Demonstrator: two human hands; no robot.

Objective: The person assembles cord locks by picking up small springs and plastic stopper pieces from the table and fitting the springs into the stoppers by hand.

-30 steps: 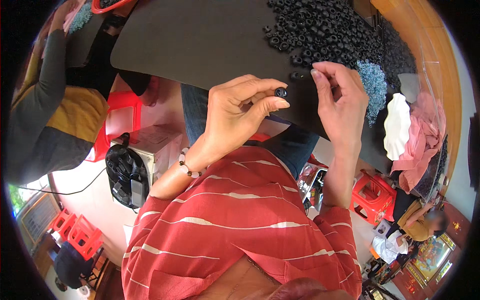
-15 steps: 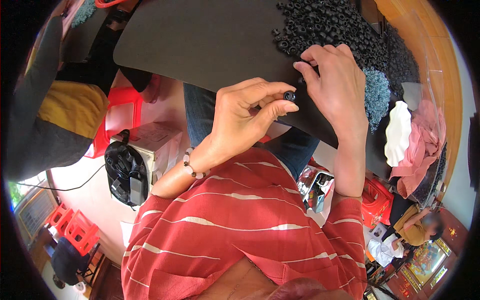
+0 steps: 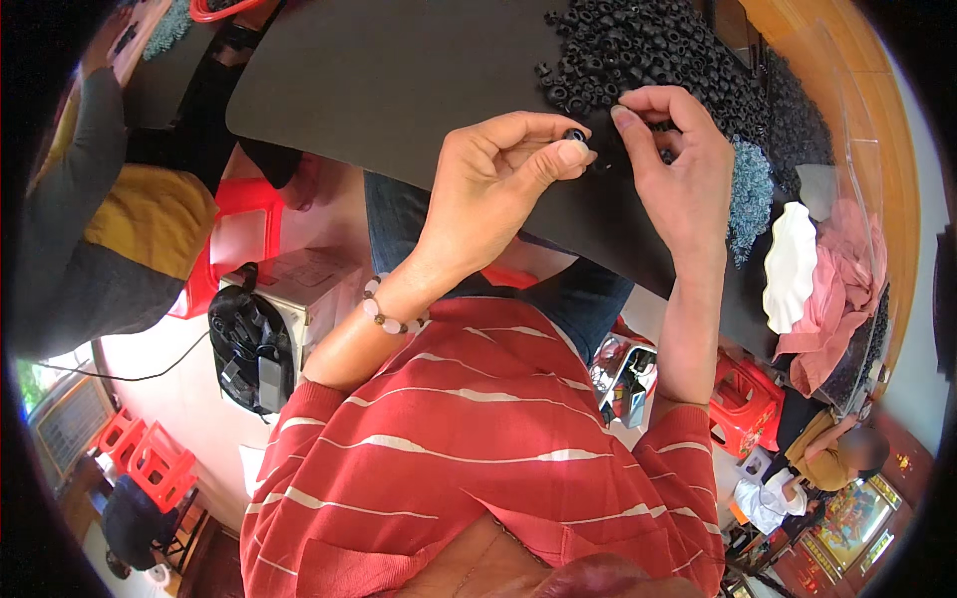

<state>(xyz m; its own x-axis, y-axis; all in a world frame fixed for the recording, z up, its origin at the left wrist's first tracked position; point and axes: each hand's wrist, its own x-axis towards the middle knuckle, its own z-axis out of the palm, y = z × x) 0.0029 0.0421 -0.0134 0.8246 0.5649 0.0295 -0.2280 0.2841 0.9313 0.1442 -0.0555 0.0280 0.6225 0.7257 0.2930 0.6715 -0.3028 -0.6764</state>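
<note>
Between the thumb and forefinger of my left hand [image 3: 498, 184] is a small round black plastic part [image 3: 574, 136], its open end facing up. My right hand [image 3: 683, 164] is at the near edge of a heap of small black ring-like parts [image 3: 648, 55], its thumb and forefinger tips pinched together. Whatever those fingertips hold, if anything, is too small to make out. A few dark bits lie on the table between the two hands. Beside my right hand sits a pile of small grey-blue pieces [image 3: 750, 199].
The dark tabletop [image 3: 399, 80] spreads left of the heap. Finer black pieces [image 3: 797, 130], a white wavy-edged dish [image 3: 788, 269] and a pink cloth [image 3: 837, 299] lie at the right, inside a clear rim. Another person's sleeve [image 3: 75, 229] and a red stool [image 3: 244, 214] are at the left.
My left hand has moved up and away from me with the black part, which is turned differently. My right hand's fingertips have shifted slightly right, and the thumb and forefinger now meet.
</note>
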